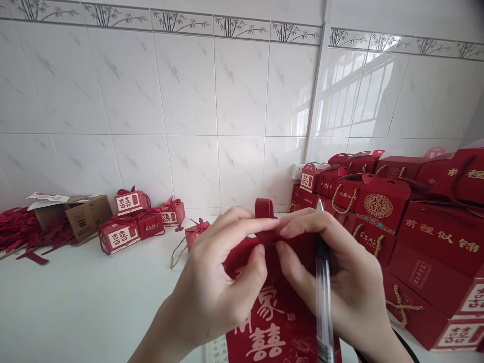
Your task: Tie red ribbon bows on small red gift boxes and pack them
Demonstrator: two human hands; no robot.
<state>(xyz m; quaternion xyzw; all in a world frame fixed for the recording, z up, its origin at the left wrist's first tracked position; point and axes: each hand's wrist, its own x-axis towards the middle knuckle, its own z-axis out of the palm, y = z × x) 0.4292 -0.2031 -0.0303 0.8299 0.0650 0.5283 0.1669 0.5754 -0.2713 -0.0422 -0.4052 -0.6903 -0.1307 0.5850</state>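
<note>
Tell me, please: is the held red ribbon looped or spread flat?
Looped: the red ribbon curves over itself, standing above the fingers.

One head-worn camera faces forward and slightly down over a smooth white counter [86,302] toward a glossy white-tiled wall [189,91], bare left hand [217,269] and bare right hand [346,275] close.

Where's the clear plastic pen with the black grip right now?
In the head view, the clear plastic pen is right of centre, held tip up in the right hand, its lower part in front of the red card packaging with pale characters.
</note>
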